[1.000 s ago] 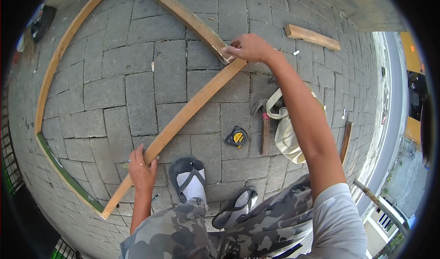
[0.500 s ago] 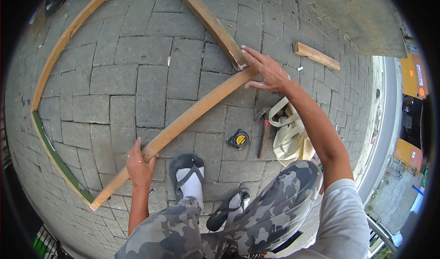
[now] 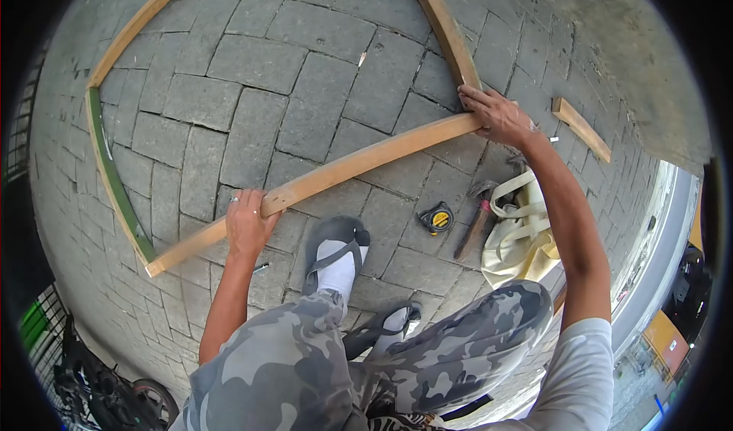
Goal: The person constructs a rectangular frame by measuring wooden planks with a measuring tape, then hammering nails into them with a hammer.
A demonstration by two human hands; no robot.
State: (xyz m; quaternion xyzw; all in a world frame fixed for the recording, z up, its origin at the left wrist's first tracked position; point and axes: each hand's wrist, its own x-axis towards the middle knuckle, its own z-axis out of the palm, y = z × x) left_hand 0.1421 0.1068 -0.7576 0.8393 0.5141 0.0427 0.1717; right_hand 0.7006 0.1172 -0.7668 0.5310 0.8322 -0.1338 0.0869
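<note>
A long wooden bar (image 3: 374,156) lies slantwise on the paving, its left end meeting a green-sided strip (image 3: 122,190). My left hand (image 3: 248,223) is wrapped over the bar near its left part, with a ring on one finger. At the bar's right end my right hand (image 3: 496,116) grips the corner where a second wooden bar (image 3: 447,30) comes down from above; the palm hides part of this joint. A third curved-looking bar (image 3: 137,26) runs from the strip's upper end towards the top.
Right of my feet lie a yellow and black tape measure (image 3: 437,219), a hammer (image 3: 477,221) and a cream cloth bag (image 3: 523,240). A short wood offcut (image 3: 582,129) is further right. A parked motorcycle (image 3: 107,385) stands at the lower left.
The view has turned and shifted, so the frame, tools and bag appear further right or higher. Both hands remain on the same bar, the right one now lying flatter over the corner.
</note>
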